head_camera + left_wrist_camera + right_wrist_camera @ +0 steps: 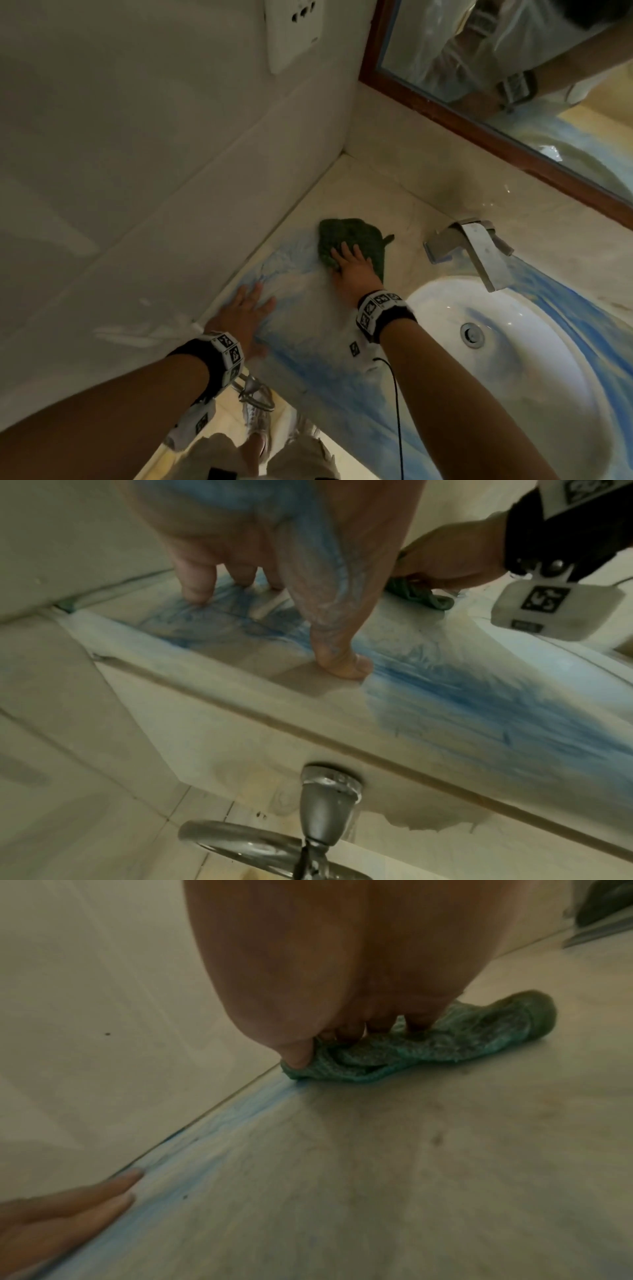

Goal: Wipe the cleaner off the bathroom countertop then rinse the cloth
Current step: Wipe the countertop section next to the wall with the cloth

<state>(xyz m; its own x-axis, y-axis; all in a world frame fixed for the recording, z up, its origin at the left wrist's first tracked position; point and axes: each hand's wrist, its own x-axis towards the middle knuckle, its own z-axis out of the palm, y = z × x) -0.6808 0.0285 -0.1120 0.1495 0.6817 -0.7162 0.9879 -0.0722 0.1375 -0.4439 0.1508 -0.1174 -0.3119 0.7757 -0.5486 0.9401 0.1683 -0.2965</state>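
A green cloth point(356, 236) point(445, 1042) lies bunched on the beige countertop point(394, 192), close to the left wall. My right hand point(352, 263) point(342, 961) presses on its near part with fingers spread, the thumb tip on the cloth's left edge. Blue cleaner point(284, 260) point(462, 696) is smeared along the wall joint and the counter's front. In this smear my left hand point(250, 305) point(308, 547) rests flat on the counter, with blue film on the thumb. In the left wrist view the cloth point(421, 596) peeks from under my right hand point(445, 553).
A white basin point(428, 294) with a drain point(472, 334) is set in the counter at the right, blue streaks around its rim. A metal faucet point(479, 246) stands behind it. A framed mirror point(513, 85) hangs above. A metal valve point(329, 804) sits under the counter's front edge.
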